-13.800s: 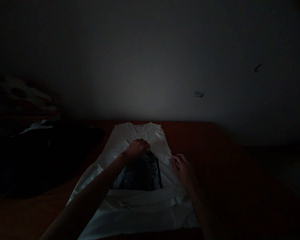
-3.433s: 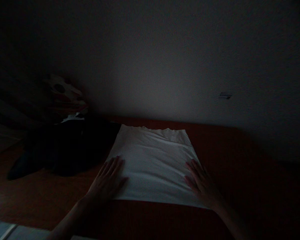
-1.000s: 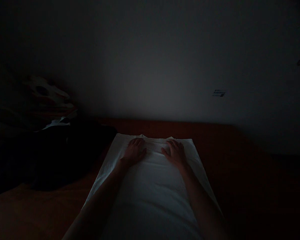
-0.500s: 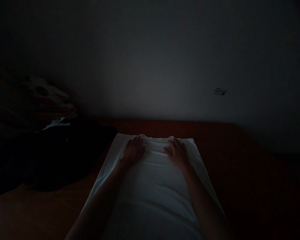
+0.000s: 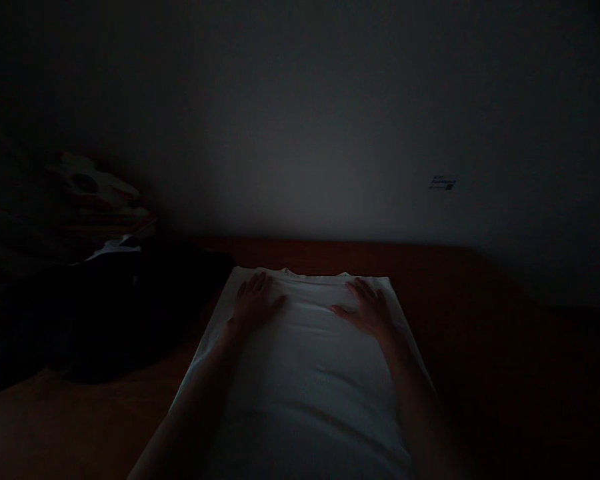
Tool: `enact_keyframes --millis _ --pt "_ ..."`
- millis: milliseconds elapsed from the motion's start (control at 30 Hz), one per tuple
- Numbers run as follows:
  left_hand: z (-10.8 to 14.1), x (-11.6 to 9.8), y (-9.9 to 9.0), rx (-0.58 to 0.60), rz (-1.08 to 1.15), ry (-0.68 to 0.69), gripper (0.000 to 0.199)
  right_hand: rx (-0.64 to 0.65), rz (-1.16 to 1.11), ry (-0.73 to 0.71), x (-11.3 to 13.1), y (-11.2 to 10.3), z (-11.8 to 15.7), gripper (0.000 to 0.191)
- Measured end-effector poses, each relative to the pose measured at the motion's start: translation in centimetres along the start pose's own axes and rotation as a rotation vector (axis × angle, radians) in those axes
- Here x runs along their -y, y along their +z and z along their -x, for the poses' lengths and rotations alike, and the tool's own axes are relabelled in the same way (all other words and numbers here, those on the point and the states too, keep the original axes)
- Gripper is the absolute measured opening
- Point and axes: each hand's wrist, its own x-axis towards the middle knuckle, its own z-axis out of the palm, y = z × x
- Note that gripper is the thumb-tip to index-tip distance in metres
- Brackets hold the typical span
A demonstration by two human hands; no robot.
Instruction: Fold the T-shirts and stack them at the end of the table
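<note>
My left hand point(image 5: 253, 305) and right hand point(image 5: 371, 310) rest palms-down, fingers spread, near the far edge of a white cloth point(image 5: 310, 367) on a reddish-brown surface point(image 5: 460, 320), beside dark fabric point(image 5: 115, 313).

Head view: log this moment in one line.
left hand: open, palm down on white shirt | right hand: open, palm down on white shirt | black cloth: left of white shirt

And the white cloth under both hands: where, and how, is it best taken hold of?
Probably by its two far corners, pinched from the outer sides. The white cloth lies spread flat, so edges should pinch best; both corners show just outside the left hand and right hand resting on it. The right corner looks easier, as dark clothing lies beside the left one.
</note>
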Motion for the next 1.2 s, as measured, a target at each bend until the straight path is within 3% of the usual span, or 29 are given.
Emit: enact_keyframes --millis 100,200,467,567,667,833,967,1100,1200 --pt "0.3 0.0 -0.1 0.035 -0.009 0.025 0.081 0.04 0.004 0.031 0.0 0.1 -0.1 0.078" --pt "0.3 0.1 -0.1 0.041 -0.011 0.025 0.074 0.035 0.001 0.041 -0.2 0.4 -0.5 0.066" --pt "-0.1 0.5 0.5 -0.059 0.056 0.03 0.062 -0.135 -0.034 -0.021 -1.1 1.5 -0.6 0.047" --pt "-0.1 0.6 -0.1 -0.14 0.126 0.068 0.05 -0.214 -0.046 -0.077 -1.2 1.2 -0.8 0.043" --pt "1.2 0.9 -1.1 -0.097 0.146 0.118 0.046 -0.256 -0.026 -0.094 -1.1 0.2 -0.5 0.037" --pt "6.7 3.0 -1.5 -0.064 0.147 0.118 0.059 -0.218 -0.075 -0.144 -0.9 -1.0 3.7 0.042" --pt "10.7 5.5 -0.6 -0.055 0.115 0.15 0.065 -0.194 -0.045 -0.051 -1.4 -0.9 8.5 0.053" --pt "11.8 6.4 -1.3 -0.072 0.254 0.153 0.064 -0.131 0.001 -0.029 -2.4 -0.8 10.9 0.059" --pt "11.5 6.8 -3.4 -0.094 0.607 0.03 0.057 -0.081 0.006 0.0 -2.5 -1.4 11.0 0.063"
